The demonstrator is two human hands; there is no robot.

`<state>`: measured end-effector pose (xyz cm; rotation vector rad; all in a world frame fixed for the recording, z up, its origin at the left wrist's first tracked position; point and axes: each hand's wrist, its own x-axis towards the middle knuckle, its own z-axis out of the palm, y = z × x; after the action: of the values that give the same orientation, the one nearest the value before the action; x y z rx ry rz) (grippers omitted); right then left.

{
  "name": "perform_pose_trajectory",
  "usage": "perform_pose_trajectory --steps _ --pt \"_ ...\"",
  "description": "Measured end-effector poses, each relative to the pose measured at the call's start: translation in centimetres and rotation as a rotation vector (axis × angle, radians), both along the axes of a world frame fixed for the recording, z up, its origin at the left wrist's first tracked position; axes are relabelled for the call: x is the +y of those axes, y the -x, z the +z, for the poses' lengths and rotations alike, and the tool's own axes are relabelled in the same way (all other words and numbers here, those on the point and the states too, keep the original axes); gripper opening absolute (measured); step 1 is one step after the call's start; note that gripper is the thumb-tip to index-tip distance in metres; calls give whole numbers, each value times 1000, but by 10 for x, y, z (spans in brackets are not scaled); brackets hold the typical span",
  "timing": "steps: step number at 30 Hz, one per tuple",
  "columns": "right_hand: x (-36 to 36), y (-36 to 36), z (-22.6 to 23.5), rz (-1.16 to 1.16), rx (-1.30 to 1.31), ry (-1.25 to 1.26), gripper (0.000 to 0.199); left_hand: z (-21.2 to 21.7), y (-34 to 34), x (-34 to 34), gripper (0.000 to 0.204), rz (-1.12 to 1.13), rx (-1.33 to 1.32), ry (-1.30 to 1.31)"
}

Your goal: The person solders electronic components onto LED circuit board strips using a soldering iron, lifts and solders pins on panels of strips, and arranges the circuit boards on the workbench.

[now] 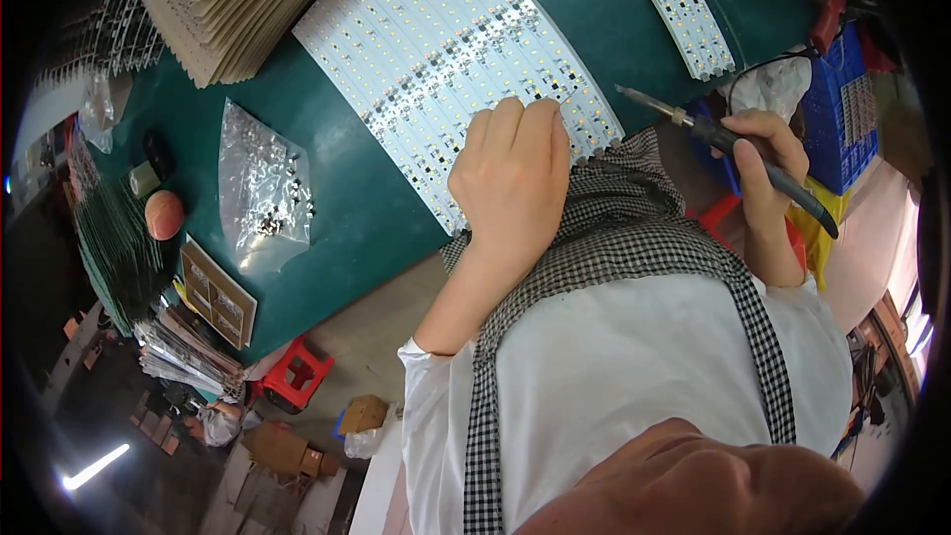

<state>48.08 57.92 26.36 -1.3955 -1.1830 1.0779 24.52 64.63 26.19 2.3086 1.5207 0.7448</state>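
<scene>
A large white LED circuit board panel (396, 50), covered in rows of small yellow chips, lies on the green table at its near edge. My left hand (515, 173) rests on the panel's near part, fingers curled down and closed; anything pinched beneath the fingertips is hidden. Off the panel's right side, my right hand (763, 163) grips a soldering iron (715, 136) by its dark handle. Its metal tip points left toward the board and is apart from it. Farther right on the table lies a narrower LED board piece (684, 15).
A clear plastic bag of small parts (263, 193) lies left of the panel. Beyond it rises a stack of brown boards (233, 5). A round pinkish object (164, 215) sits at the left. A blue crate (837, 124) stands right; a red stool (294, 374) stands lower left.
</scene>
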Motion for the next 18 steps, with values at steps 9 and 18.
perform_pose_trajectory --steps 9,18 --pt "27 7 0 121 -211 -133 17 -12 -8 9 10 29 22 -12" --pt "35 13 -3 113 -273 -188 15 -15 -8 11 11 8 -30 8"
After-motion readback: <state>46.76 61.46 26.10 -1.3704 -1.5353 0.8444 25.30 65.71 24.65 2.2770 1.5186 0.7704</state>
